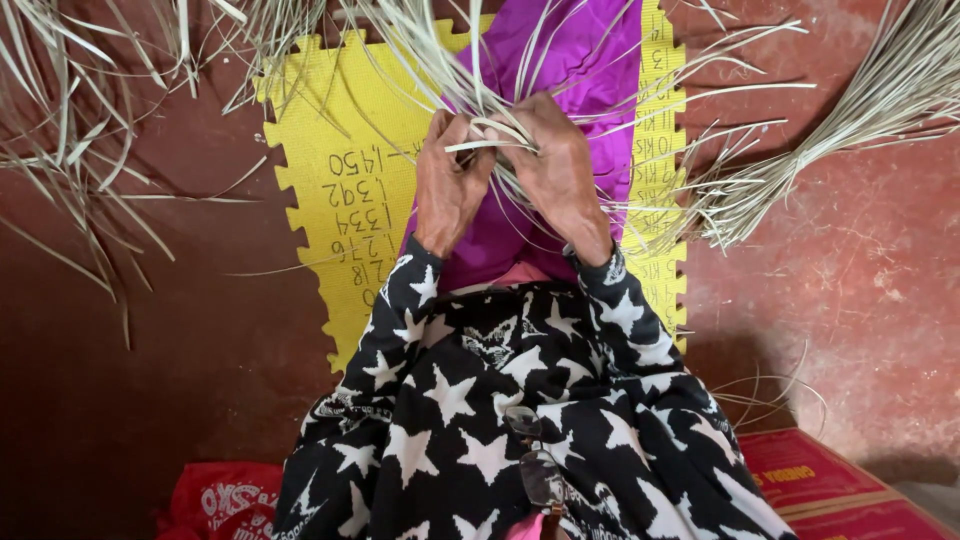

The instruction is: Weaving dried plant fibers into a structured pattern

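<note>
Red-brown earthen floor [150, 400] underneath, with a yellow foam mat with jigsaw edges [340, 130] spread on it and handwritten figures across the top. Purple cloth [560, 60] draped over the lap, black top with white stars [500, 420] lower down. Both hands up close together over the purple cloth — left hand [450, 185] and right hand [555, 170] each pinched tight on pale dried palm strips [495, 135], mid-weave. Loose bundle of the same pale fibres [800, 150] lying off to the right, more scattered at far left [80, 140].

Red cardboard box [840, 490] bottom right, red printed bag [220, 500] bottom left
</note>
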